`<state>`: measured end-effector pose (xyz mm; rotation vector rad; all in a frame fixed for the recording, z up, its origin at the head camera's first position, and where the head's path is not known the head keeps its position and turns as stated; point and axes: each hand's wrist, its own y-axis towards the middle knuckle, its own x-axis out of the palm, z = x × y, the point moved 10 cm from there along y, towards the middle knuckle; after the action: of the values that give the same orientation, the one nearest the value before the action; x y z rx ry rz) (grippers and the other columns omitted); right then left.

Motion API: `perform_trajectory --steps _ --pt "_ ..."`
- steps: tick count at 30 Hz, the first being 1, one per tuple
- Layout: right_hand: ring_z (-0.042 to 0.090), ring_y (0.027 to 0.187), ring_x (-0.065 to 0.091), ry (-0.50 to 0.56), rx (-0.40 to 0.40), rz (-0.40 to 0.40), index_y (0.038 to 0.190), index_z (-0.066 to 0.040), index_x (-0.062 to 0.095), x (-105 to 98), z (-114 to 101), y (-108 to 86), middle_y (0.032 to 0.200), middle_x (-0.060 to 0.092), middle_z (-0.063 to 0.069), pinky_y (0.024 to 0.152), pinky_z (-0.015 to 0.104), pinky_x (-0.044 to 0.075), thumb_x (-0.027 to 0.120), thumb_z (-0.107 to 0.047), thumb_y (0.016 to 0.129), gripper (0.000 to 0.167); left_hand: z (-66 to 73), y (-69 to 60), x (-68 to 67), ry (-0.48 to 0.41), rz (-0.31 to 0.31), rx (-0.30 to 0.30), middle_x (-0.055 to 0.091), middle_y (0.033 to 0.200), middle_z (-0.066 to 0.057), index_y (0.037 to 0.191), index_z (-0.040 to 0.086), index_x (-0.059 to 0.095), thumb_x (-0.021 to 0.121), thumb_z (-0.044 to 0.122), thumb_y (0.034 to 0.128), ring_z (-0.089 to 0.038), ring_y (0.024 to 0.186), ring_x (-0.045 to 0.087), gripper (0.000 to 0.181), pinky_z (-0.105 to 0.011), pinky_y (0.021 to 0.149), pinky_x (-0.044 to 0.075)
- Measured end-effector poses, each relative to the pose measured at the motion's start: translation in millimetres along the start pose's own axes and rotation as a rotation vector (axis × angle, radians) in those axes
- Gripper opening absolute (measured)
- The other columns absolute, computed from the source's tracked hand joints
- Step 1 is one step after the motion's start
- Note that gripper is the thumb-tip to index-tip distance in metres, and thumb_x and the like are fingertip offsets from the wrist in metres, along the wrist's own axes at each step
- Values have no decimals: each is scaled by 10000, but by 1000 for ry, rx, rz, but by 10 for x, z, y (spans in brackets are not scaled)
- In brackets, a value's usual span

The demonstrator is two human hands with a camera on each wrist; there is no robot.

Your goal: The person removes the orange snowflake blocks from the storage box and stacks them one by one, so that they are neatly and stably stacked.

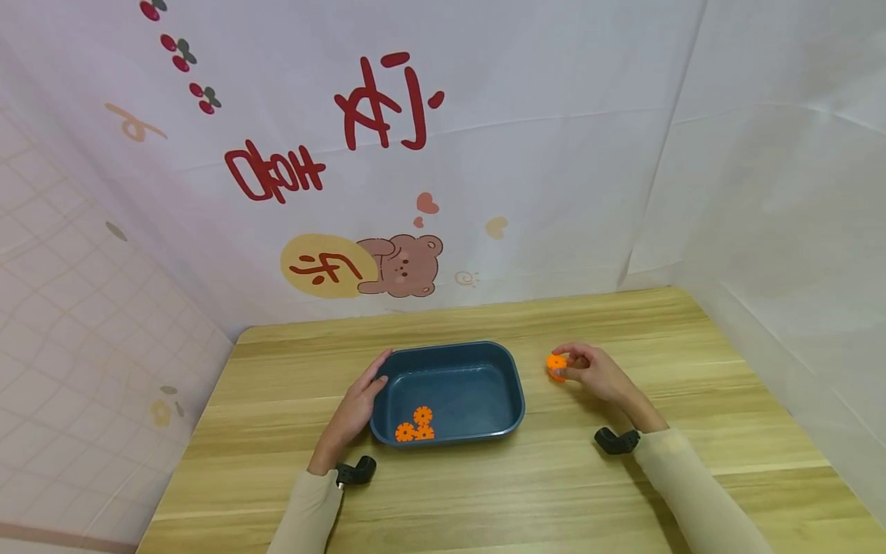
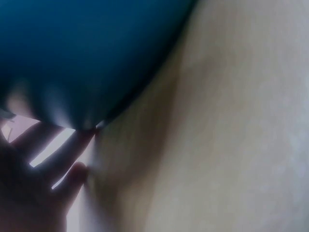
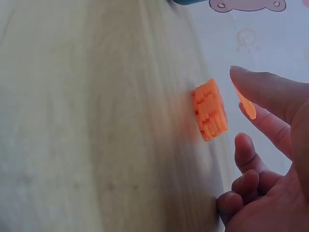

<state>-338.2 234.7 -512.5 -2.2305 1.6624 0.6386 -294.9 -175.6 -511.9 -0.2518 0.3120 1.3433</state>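
Observation:
My left hand (image 1: pixel 356 404) holds the left end of a dark blue rectangular tray (image 1: pixel 515 385), thumb over the rim and fingers along the outside. In the left wrist view, the fingers (image 2: pixel 67 152) touch the tray's outer wall (image 2: pixel 91 58). Three orange notched discs (image 1: pixel 405 432) lie in the tray's near left corner. To the right of the tray, my right hand (image 1: pixel 595 375) pinches one thin orange disc (image 3: pixel 247 107) between thumb and finger. Just beside that disc, a short stack of orange discs (image 3: pixel 210 111) stands on the table.
The wooden table (image 1: pixel 443 500) carries the tray and stack. White printed sheeting (image 1: pixel 554 169) rises behind the table and along its sides. A black curved mount sits at the left wrist (image 1: pixel 356 471) and another at the right wrist (image 1: pixel 616 441).

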Motion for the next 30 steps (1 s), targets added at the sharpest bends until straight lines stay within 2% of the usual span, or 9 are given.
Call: perform_trajectory --steps 11,18,30 --pt "191 763 495 -59 -16 2 1167 -71 683 30 65 26 867 553 52 651 256 423 772 -131 860 325 11 -10 9 -1 -3 -6 259 1620 69 1550 318 316 354 193 1086 -200 1516 159 482 -508 1226 106" --pt "209 789 500 -61 -7 -11 1181 -76 678 40 102 5 895 556 64 677 259 432 775 -169 863 346 -14 2 6 -2 -4 -8 247 1624 72 1548 334 312 349 229 1092 -210 1519 148 470 -520 1224 89" --pt "185 775 485 -52 -6 -25 1153 -50 677 47 115 -11 901 545 78 685 246 417 789 -162 847 344 34 -24 19 1 -6 -13 234 1628 78 1554 332 298 342 217 1091 -199 1520 141 479 -512 1226 96"
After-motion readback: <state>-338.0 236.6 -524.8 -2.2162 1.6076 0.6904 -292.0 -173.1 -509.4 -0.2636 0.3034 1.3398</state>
